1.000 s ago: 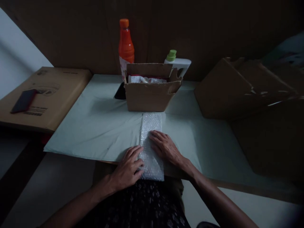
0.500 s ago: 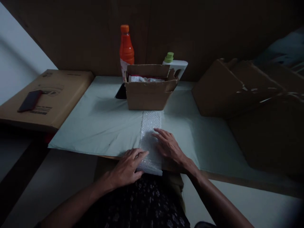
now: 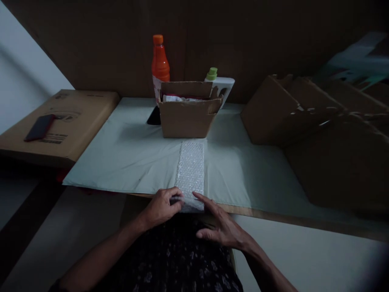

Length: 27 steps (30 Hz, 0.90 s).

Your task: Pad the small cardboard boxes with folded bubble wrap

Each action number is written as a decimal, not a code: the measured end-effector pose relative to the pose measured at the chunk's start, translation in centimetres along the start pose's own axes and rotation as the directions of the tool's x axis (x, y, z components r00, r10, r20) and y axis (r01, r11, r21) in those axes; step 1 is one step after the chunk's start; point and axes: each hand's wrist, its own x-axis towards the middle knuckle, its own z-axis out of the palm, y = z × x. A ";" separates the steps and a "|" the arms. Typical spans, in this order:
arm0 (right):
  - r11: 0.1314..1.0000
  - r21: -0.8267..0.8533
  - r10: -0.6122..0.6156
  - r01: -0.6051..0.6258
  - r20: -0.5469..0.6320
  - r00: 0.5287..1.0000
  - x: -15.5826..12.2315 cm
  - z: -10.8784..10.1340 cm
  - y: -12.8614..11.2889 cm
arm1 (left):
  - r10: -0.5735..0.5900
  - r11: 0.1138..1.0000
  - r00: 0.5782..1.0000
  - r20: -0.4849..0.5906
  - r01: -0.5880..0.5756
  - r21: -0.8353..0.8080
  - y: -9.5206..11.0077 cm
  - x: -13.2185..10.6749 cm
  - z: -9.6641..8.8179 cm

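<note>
A strip of bubble wrap (image 3: 191,166) lies lengthwise on the pale green cloth, its near end lifted or folded at the table's front edge. My left hand (image 3: 162,207) pinches the left side of that near end between thumb and fingers. A dark patch shows between those fingers; I cannot tell what it is. My right hand (image 3: 223,227) is at the right corner of the same end, thumb and fingers spread apart. Its fingertips are at the bubble wrap's edge, and whether they touch it is unclear.
Beyond the strip stands an open cardboard box (image 3: 187,121) with packets inside. Behind it are an orange bottle (image 3: 160,65) and a white jug with a green cap (image 3: 226,86). A black phone-like object (image 3: 154,117) lies beside it. Larger cartons (image 3: 273,115) fill the right; a flat carton (image 3: 88,117) lies left.
My left hand has closed on the near end of the bubble wrap. My right hand has moved off the strip's middle, down toward me, with its thumb spread.
</note>
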 end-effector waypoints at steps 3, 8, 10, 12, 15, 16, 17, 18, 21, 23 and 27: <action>0.997 -0.068 0.031 -0.044 -0.178 0.983 0.2 1.2 0.5 | -0.052 0.998 0.995 -0.090 0.054 0.029 -0.6 1.3 0.7; 0.969 -0.150 0.085 -0.198 -0.549 0.831 1.6 3.6 1.9 | -0.020 0.982 0.978 -0.209 0.059 0.181 -1.8 4.3 2.0; 0.945 -0.256 0.006 -0.202 -0.606 0.795 1.6 3.7 2.1 | 0.000 0.972 0.978 -0.207 0.049 0.231 -2.3 5.1 2.2; 0.904 -0.379 -0.087 -0.196 -0.614 0.785 1.1 3.2 2.0 | 0.020 0.959 0.981 -0.194 0.036 0.281 -2.7 5.5 2.4; 0.841 -0.517 -0.180 -0.158 -0.542 0.821 0.2 2.5 1.7 | 0.033 0.935 0.984 -0.176 0.032 0.352 -3.1 5.8 2.5; 0.827 -0.547 -0.199 -0.131 -0.503 0.841 -0.1 2.3 1.6 | 0.035 0.928 0.984 -0.174 0.033 0.372 -3.1 5.9 2.6; 0.815 -0.571 -0.215 -0.102 -0.461 0.861 -0.2 2.3 1.5 | 0.035 0.920 0.984 -0.173 0.036 0.389 -3.1 6.0 2.7; 0.803 -0.591 -0.227 -0.076 -0.422 0.878 -0.1 2.3 1.5 | 0.035 0.913 0.985 -0.170 0.038 0.406 -3.1 6.2 2.8; 0.772 -0.635 -0.248 -0.015 -0.323 0.913 0.7 2.3 1.6 | 0.044 0.899 0.986 -0.161 0.032 0.438 -2.8 6.3 2.9; 0.776 -0.631 -0.241 0.010 -0.282 0.929 1.4 2.1 1.7 | 0.084 0.905 0.975 -0.206 0.012 0.426 -2.6 5.9 2.6; 0.828 -0.560 -0.235 0.036 -0.287 0.929 2.3 1.3 1.4 | 0.254 0.923 0.916 -0.311 -0.134 0.360 -1.9 3.2 1.3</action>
